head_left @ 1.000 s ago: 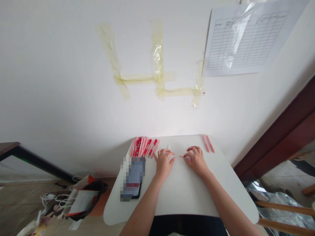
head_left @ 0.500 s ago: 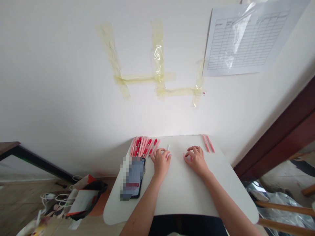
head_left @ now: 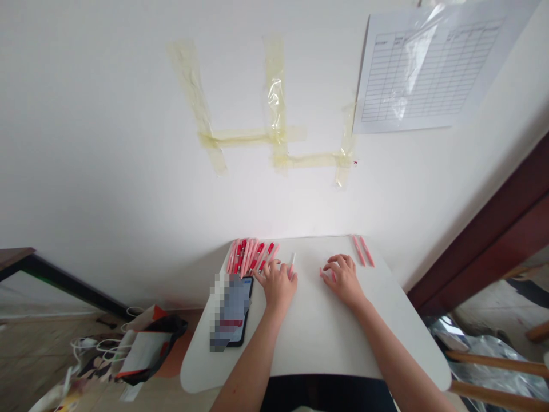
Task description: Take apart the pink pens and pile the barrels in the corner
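My left hand [head_left: 278, 285] is over the table just in front of a pile of pens [head_left: 246, 256], its fingers spread, with no object visible in its grasp. Beside its index finger and thumb lies a slim pink-and-white pen part [head_left: 293, 263]. My right hand [head_left: 343, 279] rests on the table with thumb and fingers curled around a small pink pen piece [head_left: 333, 277], mostly hidden by the fingers. Past that hand, two pink pens [head_left: 362, 252] lie side by side at the back right corner.
On the left of the white table [head_left: 321, 343] lies a phone [head_left: 238, 315], partly blurred out. The wall behind carries yellowish tape [head_left: 277, 97] and a printed sheet [head_left: 424, 74]. A bag [head_left: 148, 343] stands on the floor at left; wooden bars [head_left: 497, 363] are at right.
My left hand has let go of the pink-and-white pen part, which stays on the table, and has shifted slightly left with its fingers spreading. The right hand has hardly moved.
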{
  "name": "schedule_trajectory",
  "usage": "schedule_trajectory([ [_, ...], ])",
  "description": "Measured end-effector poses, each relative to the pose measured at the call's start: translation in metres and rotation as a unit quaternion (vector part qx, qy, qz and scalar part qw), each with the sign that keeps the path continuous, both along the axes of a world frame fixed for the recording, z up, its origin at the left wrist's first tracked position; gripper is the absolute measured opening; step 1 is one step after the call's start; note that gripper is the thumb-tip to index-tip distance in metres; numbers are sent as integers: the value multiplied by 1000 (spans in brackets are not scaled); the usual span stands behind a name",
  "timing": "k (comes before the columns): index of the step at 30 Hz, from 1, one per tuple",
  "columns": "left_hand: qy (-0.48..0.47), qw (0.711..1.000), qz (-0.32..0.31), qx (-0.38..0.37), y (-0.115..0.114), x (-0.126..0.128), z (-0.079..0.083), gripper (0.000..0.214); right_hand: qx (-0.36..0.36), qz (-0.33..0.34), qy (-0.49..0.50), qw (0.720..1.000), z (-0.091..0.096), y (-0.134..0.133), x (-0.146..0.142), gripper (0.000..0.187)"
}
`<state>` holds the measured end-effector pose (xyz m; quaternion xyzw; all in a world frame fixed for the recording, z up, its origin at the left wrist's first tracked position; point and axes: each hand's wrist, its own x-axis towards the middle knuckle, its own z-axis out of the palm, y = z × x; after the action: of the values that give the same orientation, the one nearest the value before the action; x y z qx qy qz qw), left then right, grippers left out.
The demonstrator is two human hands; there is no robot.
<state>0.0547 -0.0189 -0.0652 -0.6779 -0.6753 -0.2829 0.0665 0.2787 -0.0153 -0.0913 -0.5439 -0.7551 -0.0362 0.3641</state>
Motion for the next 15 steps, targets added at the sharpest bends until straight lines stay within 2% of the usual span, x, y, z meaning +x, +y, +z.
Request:
schedule_trajectory([
  [9,-11,1000,9,-12,4,-2,-3,11,-1,-13,31,999,-5,3,5,16],
  [15,-52,997,-50,-4,1,0,2,7,10,-15,76,997,-6,4,8,25],
])
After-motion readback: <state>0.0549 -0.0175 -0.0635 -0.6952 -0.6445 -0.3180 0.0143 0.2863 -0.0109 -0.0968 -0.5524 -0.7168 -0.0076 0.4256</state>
